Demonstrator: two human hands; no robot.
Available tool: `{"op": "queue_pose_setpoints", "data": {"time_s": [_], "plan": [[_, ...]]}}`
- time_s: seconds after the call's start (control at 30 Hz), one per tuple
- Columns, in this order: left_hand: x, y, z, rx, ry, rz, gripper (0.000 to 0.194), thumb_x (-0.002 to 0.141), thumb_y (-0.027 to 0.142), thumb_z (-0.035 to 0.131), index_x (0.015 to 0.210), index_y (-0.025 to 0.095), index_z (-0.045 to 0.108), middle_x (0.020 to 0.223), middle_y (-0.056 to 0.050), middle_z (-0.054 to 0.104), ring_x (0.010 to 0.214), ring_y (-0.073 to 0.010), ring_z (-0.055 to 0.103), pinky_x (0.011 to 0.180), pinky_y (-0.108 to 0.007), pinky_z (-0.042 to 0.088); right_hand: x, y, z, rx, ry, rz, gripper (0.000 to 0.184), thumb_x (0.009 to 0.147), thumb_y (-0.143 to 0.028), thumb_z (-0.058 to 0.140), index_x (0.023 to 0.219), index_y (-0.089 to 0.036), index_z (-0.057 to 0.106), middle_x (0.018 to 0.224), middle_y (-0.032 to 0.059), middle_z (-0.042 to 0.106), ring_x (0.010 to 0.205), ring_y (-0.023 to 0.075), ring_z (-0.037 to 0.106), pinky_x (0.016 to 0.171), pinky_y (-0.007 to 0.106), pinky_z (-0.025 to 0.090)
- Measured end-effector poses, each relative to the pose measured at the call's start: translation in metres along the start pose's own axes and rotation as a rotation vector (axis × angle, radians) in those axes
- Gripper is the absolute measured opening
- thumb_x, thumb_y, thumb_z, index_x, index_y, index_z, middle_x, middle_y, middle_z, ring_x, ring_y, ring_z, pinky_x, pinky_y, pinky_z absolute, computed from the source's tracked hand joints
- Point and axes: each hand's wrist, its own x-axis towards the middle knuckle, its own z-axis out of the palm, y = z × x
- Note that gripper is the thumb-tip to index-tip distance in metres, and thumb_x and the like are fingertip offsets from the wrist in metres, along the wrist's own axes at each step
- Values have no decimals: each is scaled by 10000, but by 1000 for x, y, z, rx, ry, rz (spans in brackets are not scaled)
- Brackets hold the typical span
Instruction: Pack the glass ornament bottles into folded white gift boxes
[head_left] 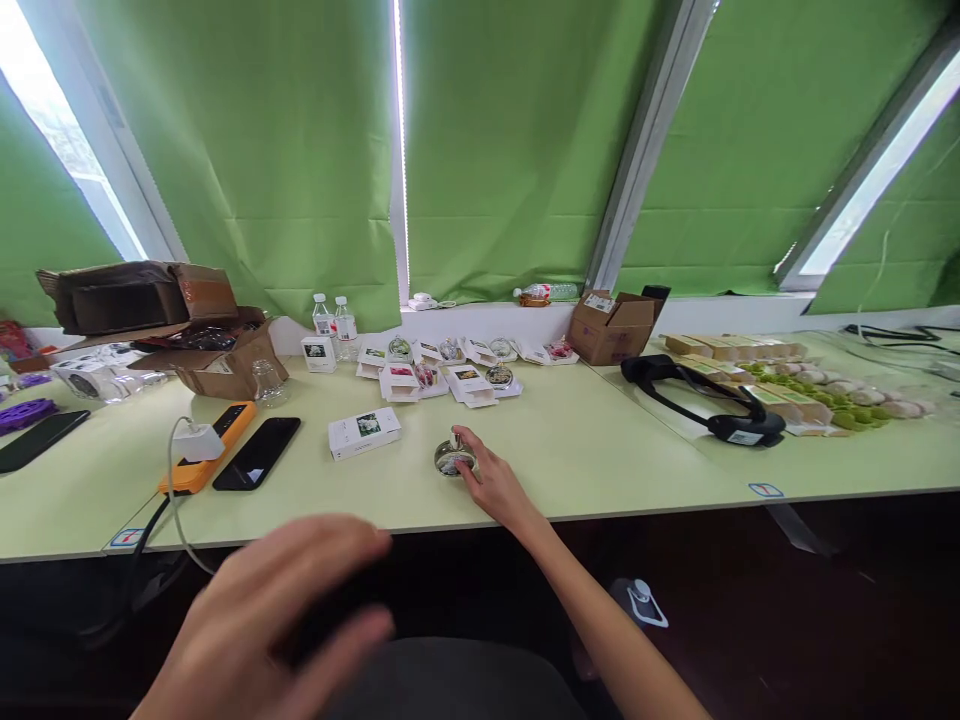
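Note:
My right hand (491, 482) is closed around a small round glass bottle (448, 459) with a shiny neck, near the table's front edge. The fingers are at its neck and right side. My left hand (277, 610) is raised in the foreground, blurred by motion, with thumb and fingers apart and nothing between them. A closed white box (365, 432) with a flower picture lies left of the bottle. Farther back, several opened white boxes (471, 384) lie with round glass pieces beside or on them, such as a yellowish one (499, 376).
To the left lie a black phone (257, 454) and an orange power strip (214, 446) with a white plug. A clear glass jar (268, 384) stands before cardboard boxes (217, 360). On the right are a black headset (705, 400), a carton (615, 328) and egg trays (832, 395).

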Motion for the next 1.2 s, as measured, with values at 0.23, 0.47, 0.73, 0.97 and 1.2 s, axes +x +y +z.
{"op": "queue_pose_setpoints", "data": {"time_s": [0.23, 0.47, 0.73, 0.97, 1.2], "plan": [[40, -189, 54, 341, 29, -516, 583, 816, 542, 452, 1180, 98, 556, 1242, -169, 568, 1190, -326, 505, 1035, -415, 373, -2, -2, -1, -29, 14, 4, 601, 907, -166, 453, 1457, -287, 244, 1385, 52, 505, 1207, 202, 550, 961, 372, 501], [25, -244, 56, 481, -70, -788, 893, 777, 687, 404, 1358, 10, 362, 1296, -293, 487, 1207, -441, 465, 950, -505, 391, -2, -6, -4, 0, -11, 42, 595, 909, -156, 444, 1454, -284, 244, 1391, 54, 498, 1221, 200, 533, 949, 374, 503], [16, -226, 50, 479, -11, -877, 906, 761, 729, 385, 1337, 30, 400, 1274, -284, 516, 1167, -459, 500, 904, -522, 423, -2, -8, -7, -13, -11, 26, 603, 906, -149, 439, 1456, -294, 240, 1382, 47, 507, 1199, 181, 551, 917, 335, 514], [-16, -219, 43, 415, 51, -813, 909, 750, 705, 434, 1345, 21, 368, 1327, -229, 485, 1239, -424, 449, 1028, -467, 362, -2, -7, -6, -9, -13, 27, 596, 905, -147, 440, 1455, -282, 252, 1368, 56, 519, 1184, 190, 561, 923, 341, 505], [-44, -211, 47, 398, 231, -793, 835, 740, 683, 441, 1280, 46, 434, 1301, -230, 508, 1272, -396, 426, 1105, -455, 271, -3, -7, -7, 26, -18, 25, 598, 906, -139, 431, 1455, -279, 242, 1395, 52, 492, 1219, 186, 529, 951, 349, 484]]}}
